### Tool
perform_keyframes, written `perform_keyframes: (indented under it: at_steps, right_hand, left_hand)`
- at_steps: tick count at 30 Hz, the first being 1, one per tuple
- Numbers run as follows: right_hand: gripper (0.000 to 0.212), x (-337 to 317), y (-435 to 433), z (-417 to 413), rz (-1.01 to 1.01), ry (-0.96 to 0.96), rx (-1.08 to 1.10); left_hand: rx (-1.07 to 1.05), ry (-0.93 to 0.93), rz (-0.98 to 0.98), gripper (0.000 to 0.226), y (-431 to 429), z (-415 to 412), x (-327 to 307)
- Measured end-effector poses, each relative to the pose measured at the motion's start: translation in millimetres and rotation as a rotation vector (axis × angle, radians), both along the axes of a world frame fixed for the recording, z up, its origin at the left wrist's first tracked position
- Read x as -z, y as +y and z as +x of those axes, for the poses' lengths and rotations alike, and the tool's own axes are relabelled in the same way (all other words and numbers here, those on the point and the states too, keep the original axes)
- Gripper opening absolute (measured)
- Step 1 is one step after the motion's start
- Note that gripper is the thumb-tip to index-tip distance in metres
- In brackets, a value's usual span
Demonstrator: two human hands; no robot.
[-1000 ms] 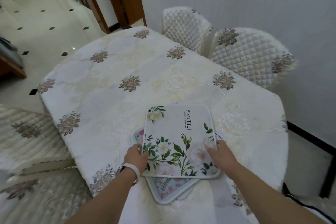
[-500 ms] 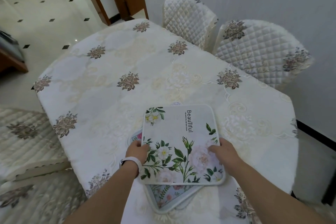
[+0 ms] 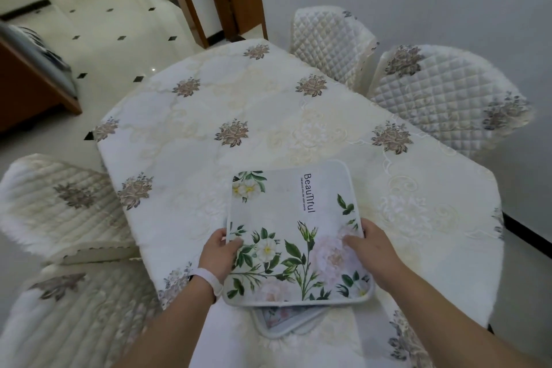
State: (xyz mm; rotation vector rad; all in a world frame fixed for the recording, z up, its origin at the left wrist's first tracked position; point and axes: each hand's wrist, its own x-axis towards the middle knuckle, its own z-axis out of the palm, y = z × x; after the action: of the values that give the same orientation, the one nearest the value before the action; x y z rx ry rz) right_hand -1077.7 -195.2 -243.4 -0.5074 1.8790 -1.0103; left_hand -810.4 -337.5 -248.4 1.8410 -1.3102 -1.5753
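Placemat (image 3: 294, 227) between left grip (image 3: 216, 254), right grip (image 3: 373, 251)

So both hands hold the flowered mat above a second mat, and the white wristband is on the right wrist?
No: the head view shows the wristband on the left wrist. The left hand and right hand do hold the flowered mat above a second mat.

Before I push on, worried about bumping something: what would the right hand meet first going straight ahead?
The floral mat, whose edge the right hand grips; past it, seemingly only tablecloth, though depth is unclear.
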Motion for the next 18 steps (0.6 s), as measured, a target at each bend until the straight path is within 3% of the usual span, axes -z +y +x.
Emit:
perform_keyframes:
  at_steps: [11, 18]
  right_hand:
    - [0.026, -27.0, -38.8, 101.3, -0.08, -0.021, -0.347]
    - [0.024, -75.3, -54.5, 186.1, -0.155, 0.042, -0.496]
  left_hand:
    - [-0.349, -0.023, -0.054, 0.012, 50.5, 127.9, -45.0]
    - [-0.437, -0.007, -0.174, 0.01, 75.0, 224.5, -96.6]
